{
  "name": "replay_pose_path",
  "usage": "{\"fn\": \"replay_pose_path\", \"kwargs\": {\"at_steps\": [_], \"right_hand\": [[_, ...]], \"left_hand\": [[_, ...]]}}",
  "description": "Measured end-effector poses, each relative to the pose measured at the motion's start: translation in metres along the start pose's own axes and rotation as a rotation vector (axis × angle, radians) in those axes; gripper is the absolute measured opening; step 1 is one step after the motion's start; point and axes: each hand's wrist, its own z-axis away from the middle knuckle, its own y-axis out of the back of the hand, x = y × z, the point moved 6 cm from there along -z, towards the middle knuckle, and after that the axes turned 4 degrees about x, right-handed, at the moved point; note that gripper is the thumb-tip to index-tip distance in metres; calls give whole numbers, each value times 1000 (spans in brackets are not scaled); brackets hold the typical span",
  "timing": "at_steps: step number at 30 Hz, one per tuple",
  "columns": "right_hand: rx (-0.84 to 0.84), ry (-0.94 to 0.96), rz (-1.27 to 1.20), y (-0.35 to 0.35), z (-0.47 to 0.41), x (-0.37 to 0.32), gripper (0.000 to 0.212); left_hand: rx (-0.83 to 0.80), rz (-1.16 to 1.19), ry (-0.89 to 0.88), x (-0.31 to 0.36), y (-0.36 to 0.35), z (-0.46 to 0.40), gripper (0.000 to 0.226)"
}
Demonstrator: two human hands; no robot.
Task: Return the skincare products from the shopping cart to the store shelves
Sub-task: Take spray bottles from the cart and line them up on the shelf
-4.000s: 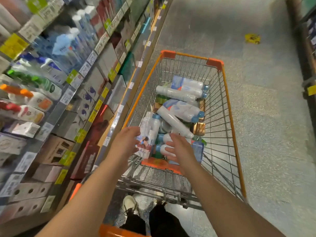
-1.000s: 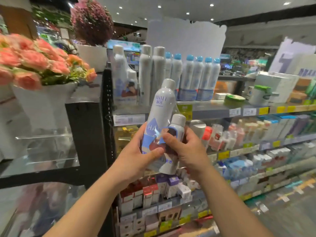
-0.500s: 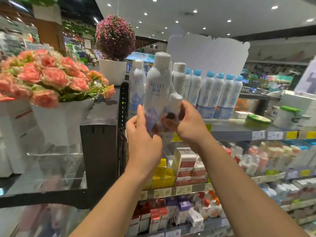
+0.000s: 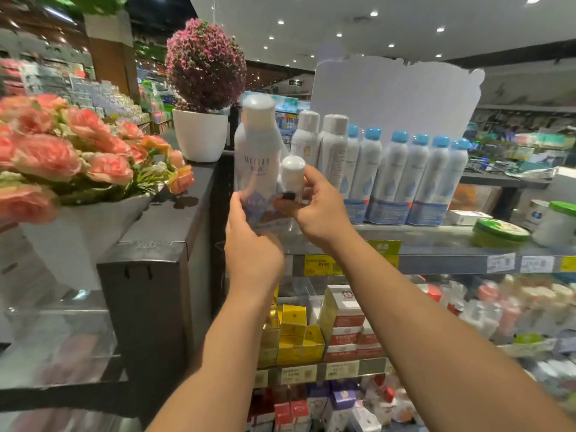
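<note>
Your top shelf, twelve o'clock

The spray set [image 4: 258,169] sits at the top shelf [image 4: 436,244] left end between your hands; the bottle row [image 4: 392,179] runs toward two o'clock, flowers [image 4: 71,157] at nine, potted plant [image 4: 202,88] at eleven.

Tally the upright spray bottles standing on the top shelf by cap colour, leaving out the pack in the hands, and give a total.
White-capped spray bottles: 2
Blue-capped spray bottles: 6
Total: 8 standing on the top shelf. The bundled pack, one tall and one small bottle, is held by the left hand and right hand and is not counted.
</note>
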Motion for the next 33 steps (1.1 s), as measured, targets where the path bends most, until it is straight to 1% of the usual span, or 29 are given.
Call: {"fn": "replay_pose_path", "kwargs": {"at_steps": [4,7,9,13,15,18,22,27,30,33], "right_hand": [[10,-50,-16,-7,-4,21,50],[20,-93,-16,-15,-8,34,52],[15,-90,8,-19,-10,39,47],[33,-105,28,-22,-13,45,39],[40,-128,34,-24,-14,48,40],[51,-163,42,-26,-13,53,42],[47,-134,149,-28,-15,54,39],[46,-118,216,-30,-13,53,44],[49,-117,231,-30,-8,52,50],[45,-127,245,-28,-3,49,50]], "left_hand": [[-42,-82,48,-14,-6,-9,81],[-25,-109,142,-27,-7,-12,90],[-7,-95,170,-31,-7,-11,92],[14,-102,143,-34,-6,-15,83],[17,-143,102,-31,-6,-17,78],[14,-183,104,-28,-6,-17,79],[4,-174,112,-29,-6,-16,79],[-32,-211,107,-32,-9,-16,84],[-38,-211,123,-30,-8,-13,83],[-25,-211,116,-27,-6,-8,81]]}}
